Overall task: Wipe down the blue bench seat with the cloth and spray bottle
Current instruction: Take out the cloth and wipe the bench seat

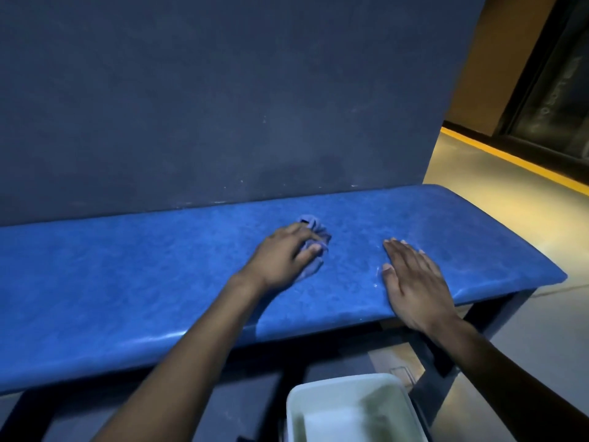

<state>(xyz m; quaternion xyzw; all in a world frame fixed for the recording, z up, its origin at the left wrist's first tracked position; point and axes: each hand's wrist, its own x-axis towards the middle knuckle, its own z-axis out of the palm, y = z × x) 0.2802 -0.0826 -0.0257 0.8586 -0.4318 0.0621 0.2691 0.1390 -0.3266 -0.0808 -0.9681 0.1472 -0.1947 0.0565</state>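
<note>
While my left hand (280, 255) has the crumpled blue-purple cloth (314, 242) pinned to the glossy blue padded bench seat (134, 282), fingers curled over the wad and pressing it down, my right hand (414, 282) is just lying flat and open beside it, palm on the vinyl, holding nothing. The cloth sits roughly mid-seat, closer to the back edge by the dark blue wall panel (223, 90) than to the front edge. The bench runs long left to right, and the stretch toward the right-hand end is what I'd guess comes next, since there are a few wet-looking glints near my right fingertips (395, 242). So the cloth needs to travel rightward along the long axis, and my right hand is kinda parked in that lane. Left hand is the one on the job either way.

Spray bottle? Can't see it anywhere. Down below the front edge there's a pale grey-white plastic bin (318, 397); I can't make out anything inside it.
</note>
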